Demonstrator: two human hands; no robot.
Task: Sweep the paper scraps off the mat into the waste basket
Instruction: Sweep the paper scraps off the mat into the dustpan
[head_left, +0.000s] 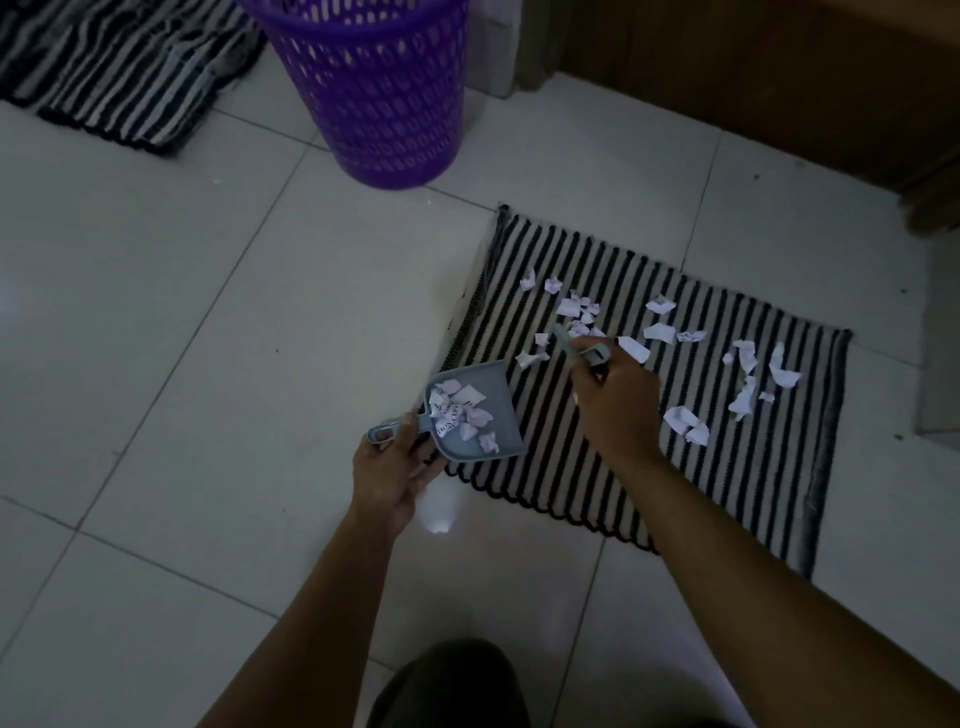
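Scraps (658, 332) lie scattered over the striped mat (727, 483), most of them to the right of your brush (582, 351) in a loose band running toward the mat's right edge. Your right hand (615, 405) is closer to them, fingers curled round the brush handle; the bristle end is blurred, near the left-hand cluster. Your left hand (389, 467) grips the dustpan (506, 423) by its handle, with the pan's mouth over the mat's near-left corner and facing the scraps. The pan already holds a small heap of torn paper (462, 413). Judgement: strokes need to pull leftward, toward the pan. The waste basket (384, 93) stands beyond and left, well apart, across bare tile. A second mat (119, 78) lies beside it, with wooden furniture (779, 78) behind.
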